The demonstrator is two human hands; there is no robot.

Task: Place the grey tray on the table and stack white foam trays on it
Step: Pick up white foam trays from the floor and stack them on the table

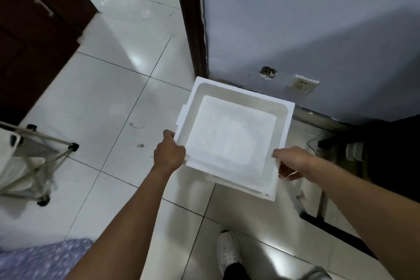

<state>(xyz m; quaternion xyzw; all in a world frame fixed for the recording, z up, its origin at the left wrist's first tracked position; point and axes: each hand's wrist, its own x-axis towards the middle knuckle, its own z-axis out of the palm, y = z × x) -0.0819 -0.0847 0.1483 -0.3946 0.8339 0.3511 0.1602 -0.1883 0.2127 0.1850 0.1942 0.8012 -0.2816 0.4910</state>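
Observation:
A white foam tray (231, 136), square with a raised rim, hangs in the air in front of me over the tiled floor. A second white edge shows under its near side, so more than one tray may be stacked; I cannot tell. My left hand (169, 153) grips the tray's left rim. My right hand (292, 162) holds the near right corner, fingers curled under it. No grey tray and no table are in view.
A grey wall with a socket (303, 85) and a dark door frame (192, 18) stand ahead. A dark cabinet (34, 29) is at the left, a wheeled folding cart (34, 161) below it. Dark furniture (386, 154) is at the right. My white shoe (228, 252) is on the floor.

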